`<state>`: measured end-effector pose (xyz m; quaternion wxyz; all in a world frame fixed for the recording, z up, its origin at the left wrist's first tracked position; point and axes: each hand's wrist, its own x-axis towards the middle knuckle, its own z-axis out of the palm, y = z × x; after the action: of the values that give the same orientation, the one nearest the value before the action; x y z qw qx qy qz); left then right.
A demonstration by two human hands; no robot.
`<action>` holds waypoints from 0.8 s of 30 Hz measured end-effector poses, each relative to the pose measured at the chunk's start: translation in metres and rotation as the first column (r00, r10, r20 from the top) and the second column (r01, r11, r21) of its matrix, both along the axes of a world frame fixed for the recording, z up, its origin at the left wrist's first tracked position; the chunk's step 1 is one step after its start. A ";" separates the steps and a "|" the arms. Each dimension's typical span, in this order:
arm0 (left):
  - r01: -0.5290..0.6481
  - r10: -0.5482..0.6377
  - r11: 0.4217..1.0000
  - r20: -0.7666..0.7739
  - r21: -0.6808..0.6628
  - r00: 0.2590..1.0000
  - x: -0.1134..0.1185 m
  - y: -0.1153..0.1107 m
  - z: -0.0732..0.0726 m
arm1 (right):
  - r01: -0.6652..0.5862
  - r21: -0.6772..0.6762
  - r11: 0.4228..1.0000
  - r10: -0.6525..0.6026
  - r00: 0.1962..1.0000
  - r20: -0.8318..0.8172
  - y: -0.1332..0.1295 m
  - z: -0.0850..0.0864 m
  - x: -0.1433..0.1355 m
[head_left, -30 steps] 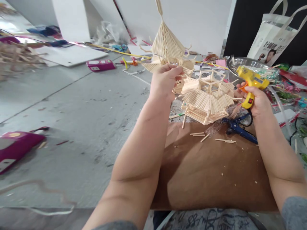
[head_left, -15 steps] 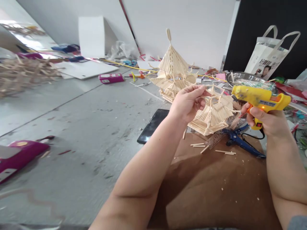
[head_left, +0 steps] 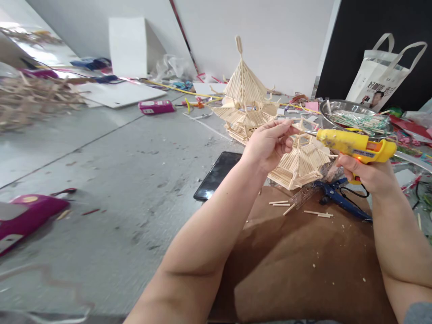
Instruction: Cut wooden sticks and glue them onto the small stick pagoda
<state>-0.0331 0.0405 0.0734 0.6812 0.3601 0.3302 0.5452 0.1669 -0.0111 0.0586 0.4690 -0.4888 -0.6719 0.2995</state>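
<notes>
My right hand [head_left: 367, 171] is wrapped round a yellow hot glue gun [head_left: 354, 143]. The gun's metal nozzle points left, close to the fingertips of my left hand [head_left: 272, 141]. Those fingers are pinched on a thin wooden stick [head_left: 297, 128], mostly hidden by the fingers. Just below and behind it stands a small roof-like model of wooden sticks [head_left: 300, 162], with an open frame at its top. A taller pagoda model of the same sticks [head_left: 245, 85] rises behind my left hand.
Blue pliers [head_left: 340, 201], a clear ruler [head_left: 303, 197] and several short sticks [head_left: 317, 213] lie on brown board [head_left: 303, 270]. A black phone [head_left: 216, 175] lies left of my forearm. Behind are a metal bowl [head_left: 326, 110], a white bag [head_left: 378, 81] and a purple device [head_left: 155, 107].
My right hand has moved left with the glue gun, bringing its nozzle up to my left fingertips. My left hand has barely moved and keeps its pinch.
</notes>
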 end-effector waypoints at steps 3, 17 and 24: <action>0.009 -0.009 1.000 0.007 -0.007 1.000 0.001 0.000 -0.001 | 0.010 0.013 1.000 -0.010 1.000 0.015 0.001 0.000 -0.001; 0.022 -0.021 0.999 0.011 -0.028 1.000 0.002 0.000 -0.002 | 0.035 0.051 0.998 -0.037 0.998 0.045 0.003 -0.006 0.000; 0.039 -0.039 0.999 0.030 -0.011 0.999 0.002 0.000 -0.002 | 0.024 0.040 0.999 -0.025 0.999 0.032 0.003 -0.005 0.000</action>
<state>-0.0307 0.0407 0.0710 0.6987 0.3544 0.3160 0.5352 0.1667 -0.0083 0.0537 0.4712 -0.4924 -0.6791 0.2727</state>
